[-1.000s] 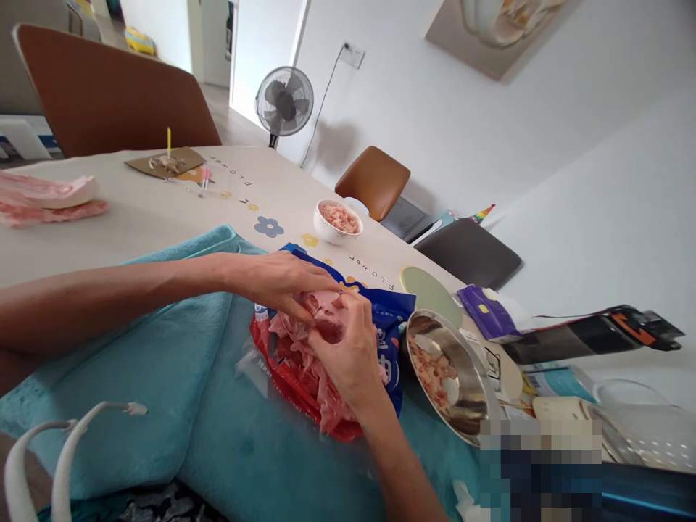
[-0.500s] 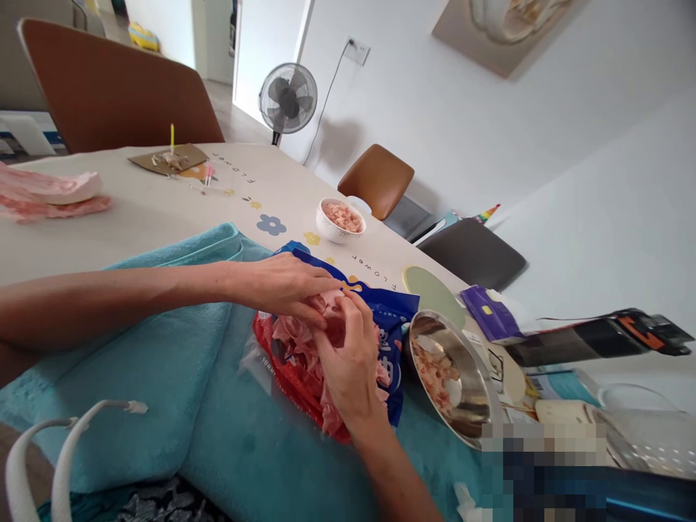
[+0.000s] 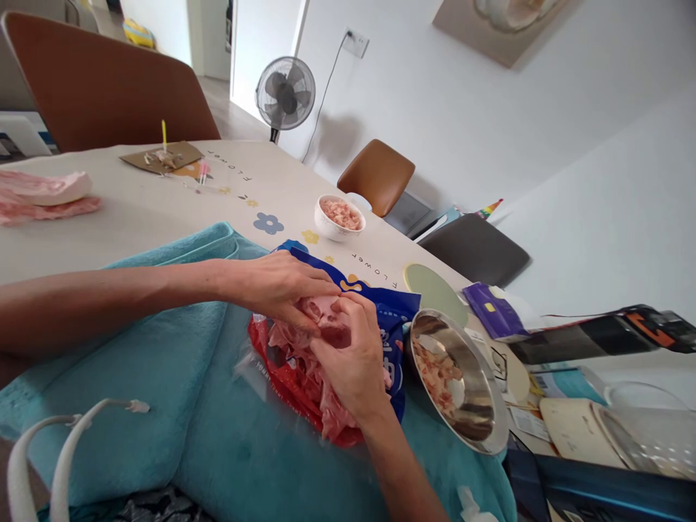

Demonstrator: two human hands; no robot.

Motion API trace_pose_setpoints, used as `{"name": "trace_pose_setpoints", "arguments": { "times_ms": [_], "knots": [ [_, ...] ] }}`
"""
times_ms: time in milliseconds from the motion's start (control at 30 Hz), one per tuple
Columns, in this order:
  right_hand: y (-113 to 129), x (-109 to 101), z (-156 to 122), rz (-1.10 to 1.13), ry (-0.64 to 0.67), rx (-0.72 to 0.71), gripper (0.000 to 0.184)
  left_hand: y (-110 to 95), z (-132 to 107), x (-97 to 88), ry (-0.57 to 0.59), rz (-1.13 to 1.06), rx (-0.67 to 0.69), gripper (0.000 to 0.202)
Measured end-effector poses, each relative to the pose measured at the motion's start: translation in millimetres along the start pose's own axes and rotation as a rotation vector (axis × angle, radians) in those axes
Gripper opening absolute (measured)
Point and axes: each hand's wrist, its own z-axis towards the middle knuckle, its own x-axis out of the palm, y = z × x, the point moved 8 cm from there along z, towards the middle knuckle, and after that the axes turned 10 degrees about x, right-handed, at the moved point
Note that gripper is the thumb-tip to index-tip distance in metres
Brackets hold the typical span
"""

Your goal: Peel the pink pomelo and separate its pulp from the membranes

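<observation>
Right hand [image 3: 353,359] half-curled around a pink piece [image 3: 328,312]

Upper left: large brown chair [image 3: 109,83] at the edge of the table [image 3: 135,210]; far behind, yellow object [image 3: 138,33] on the floor. Beyond the table: grey fan [image 3: 286,96], with cord [image 3: 325,98] to its right, hanging from wall outlet [image 3: 356,43]. Upper right: picture [image 3: 483,35], partly cut off. Along the wall: small brown chair [image 3: 376,177] and dark grey chair [image 3: 473,246], with striped cone [image 3: 492,209] just behind the latter. On the table: brown card [image 3: 188,154] with upright yellow stick [image 3: 164,134]; printed blue flower [image 3: 268,223]; green mat [image 3: 435,293]; just beside it, purple pack [image 3: 496,310]. Lower left: two white loops [image 3: 64,471].
</observation>
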Motion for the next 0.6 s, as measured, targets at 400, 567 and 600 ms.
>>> {"name": "trace_pose_setpoints", "arguments": {
  "times_ms": [400, 567, 600],
  "knots": [
    [5, -3, -1, -0.044, -0.07, -0.084, 0.035, -7, -1, 1.8, -0.114, 0.079, 0.128, 0.041],
    [6, -5, -2, -0.051, -0.075, -0.104, 0.033, -10, -2, 1.9, -0.149, 0.104, 0.148, 0.038],
    [5, -5, -3, -0.044, -0.075, -0.106, 0.032, -11, -2, 2.3, -0.157, 0.109, 0.154, 0.037]
  ]
}}
